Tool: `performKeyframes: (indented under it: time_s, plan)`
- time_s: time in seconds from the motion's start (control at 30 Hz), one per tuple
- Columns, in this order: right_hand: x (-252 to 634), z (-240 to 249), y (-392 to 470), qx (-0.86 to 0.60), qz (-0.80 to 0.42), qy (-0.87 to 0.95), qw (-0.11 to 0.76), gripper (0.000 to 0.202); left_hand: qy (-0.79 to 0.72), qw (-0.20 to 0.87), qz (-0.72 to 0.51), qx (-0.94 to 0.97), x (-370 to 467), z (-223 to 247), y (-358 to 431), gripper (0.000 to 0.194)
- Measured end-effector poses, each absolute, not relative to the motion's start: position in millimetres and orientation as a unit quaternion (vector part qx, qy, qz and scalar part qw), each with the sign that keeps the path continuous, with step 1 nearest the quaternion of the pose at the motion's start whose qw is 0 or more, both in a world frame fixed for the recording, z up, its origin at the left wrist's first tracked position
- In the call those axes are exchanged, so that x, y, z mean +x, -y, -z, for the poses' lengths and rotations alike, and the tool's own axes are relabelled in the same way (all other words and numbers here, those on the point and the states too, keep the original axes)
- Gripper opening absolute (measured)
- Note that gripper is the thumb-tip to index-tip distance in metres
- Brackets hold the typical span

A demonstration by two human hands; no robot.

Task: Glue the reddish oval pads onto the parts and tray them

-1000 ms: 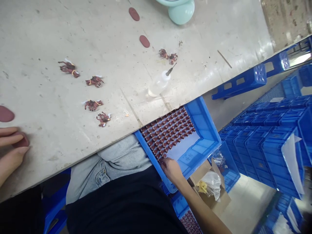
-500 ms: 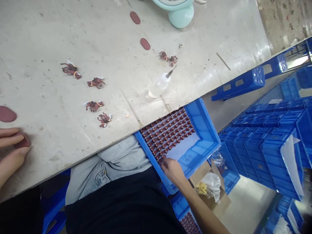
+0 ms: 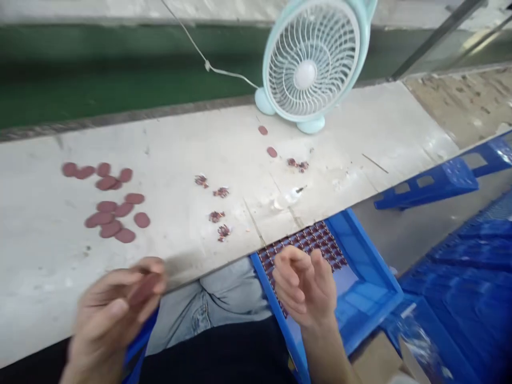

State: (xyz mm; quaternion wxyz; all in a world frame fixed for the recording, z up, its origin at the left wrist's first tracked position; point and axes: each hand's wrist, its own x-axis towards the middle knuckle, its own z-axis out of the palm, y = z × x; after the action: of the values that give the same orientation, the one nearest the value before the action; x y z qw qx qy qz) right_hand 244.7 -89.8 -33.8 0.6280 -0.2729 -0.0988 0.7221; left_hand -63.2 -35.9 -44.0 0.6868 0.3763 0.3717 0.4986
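Observation:
My left hand (image 3: 116,304) pinches a reddish-brown oval disc (image 3: 143,290) just above the table's front edge. Raised over the blue crate (image 3: 362,277), my right hand (image 3: 306,285) has loosely curled fingers, with the thumb apart and nothing visible between them. Rows of small brown figures (image 3: 320,237) fill the crate's far part, partly hidden by that hand. On the table lie several small brown horse figures (image 3: 216,216), and a pile of oval discs (image 3: 111,228) is spread to the left.
A white squeeze bottle (image 3: 286,199) with a needle tip lies on the table (image 3: 180,154). Behind it stands a pale green fan (image 3: 306,74) with its cord trailing back. Two more discs and another figure cluster lie before the fan. A blue stool (image 3: 432,184) sits at right.
My right hand has lifted out of the crate. My left hand has raised its disc off the table and moved right. The view has tilted up, showing the fan and disc pile.

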Motion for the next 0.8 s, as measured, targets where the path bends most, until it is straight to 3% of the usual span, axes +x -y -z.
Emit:
performKeyframes:
  time_s: [0.1,0.23,0.3,0.37,0.47,0.6,0.8]
  plan:
    - [223,33,44,-0.112,-0.791,-0.034,0.6,0.071,-0.313,0.787,-0.465,0.259,-31,41,45,0.021]
    - [234,45,7,0.046,-0.773,-0.145,0.616,0.085,-0.3,0.837,-0.442,0.12,-6,40,59,0.02]
    - [251,51,-4,0.072,-0.762,-0.171,0.62,0.078,-0.291,0.844,-0.44,0.095,0,39,62,0.02]
    - [267,53,-12,0.062,-0.767,-0.188,0.611,0.057,-0.283,0.849,-0.438,0.088,4,38,61,0.02]
    - [270,42,-10,-0.016,-0.768,-0.142,0.625,0.035,-0.276,0.85,-0.438,0.095,6,37,58,0.02]
    - [234,14,24,-0.278,-0.681,0.086,0.672,0.039,-0.294,0.843,-0.44,0.092,9,37,55,0.023]
    - [173,1,74,-0.507,-0.494,0.331,0.624,0.03,-0.295,0.852,-0.425,0.084,19,35,57,0.028]
